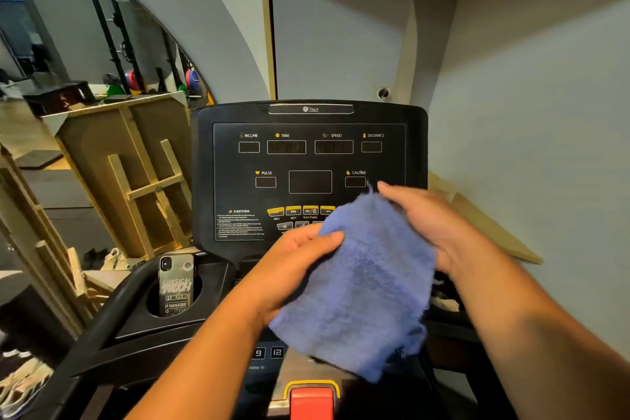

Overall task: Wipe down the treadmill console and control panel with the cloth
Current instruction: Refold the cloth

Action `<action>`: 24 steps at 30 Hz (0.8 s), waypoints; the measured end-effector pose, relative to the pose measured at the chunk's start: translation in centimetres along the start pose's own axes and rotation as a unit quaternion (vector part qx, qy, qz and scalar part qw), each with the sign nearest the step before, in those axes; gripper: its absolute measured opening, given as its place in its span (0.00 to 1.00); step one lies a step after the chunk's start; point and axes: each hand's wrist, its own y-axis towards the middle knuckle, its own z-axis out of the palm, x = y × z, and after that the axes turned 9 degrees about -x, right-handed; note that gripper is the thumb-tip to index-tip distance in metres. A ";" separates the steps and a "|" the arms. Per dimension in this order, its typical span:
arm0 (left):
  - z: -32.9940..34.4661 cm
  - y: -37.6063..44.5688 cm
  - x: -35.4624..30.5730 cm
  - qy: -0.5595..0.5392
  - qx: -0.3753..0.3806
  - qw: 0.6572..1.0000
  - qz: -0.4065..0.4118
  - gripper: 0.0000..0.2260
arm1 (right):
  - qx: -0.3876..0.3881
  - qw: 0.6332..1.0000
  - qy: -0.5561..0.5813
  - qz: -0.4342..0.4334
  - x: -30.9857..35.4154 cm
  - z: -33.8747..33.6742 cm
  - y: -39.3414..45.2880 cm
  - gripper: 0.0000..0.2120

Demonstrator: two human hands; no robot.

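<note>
Head view: a blue cloth (358,280) is held up in front of the lower part of a black console (308,153), between both hands. The left hand (289,269) grips the cloth's left edge, fingers curled over the front and thumb tucked behind; the cloth drapes down over its palm. The right hand (429,222) has the upper right edge, fingers stretched almost flat along the far side, so how firmly it pinches cannot be told. The cloth hides the right end of the yellow button row (293,211) and much of the panel below it; whether it touches the console cannot be told.

The console's display windows are dark, under labels INCLINE, TIME, SPEED, DISTANCE, PULSE and CALORIE. A caution label (240,223) sits at the lower left corner of its face.

At the console's left edge, a phone (176,283) stands upright in a round cup holder (201,290), back side showing. At the console's near edge, a red safety key (312,401) with a yellow surround shows below the cloth, and number keys 9 and 12 just left of the cloth's bottom edge.

Left of the console lean wooden frames (136,174).
</note>
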 end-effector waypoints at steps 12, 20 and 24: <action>-0.9 -0.2 -0.7 -0.015 -0.130 0.990 -0.056 0.09 | 0.072 0.990 0.055 0.106 -8.9 0.2 -1.3 0.25; -1.3 -1.1 -1.3 0.003 -0.121 0.992 -0.024 0.10 | 0.014 0.999 -0.004 -0.035 -6.9 1.0 -3.3 0.17; -1.5 -1.5 -1.4 -0.015 -0.126 0.992 -0.016 0.10 | 0.010 1.000 0.026 0.006 -7.2 1.3 -3.2 0.11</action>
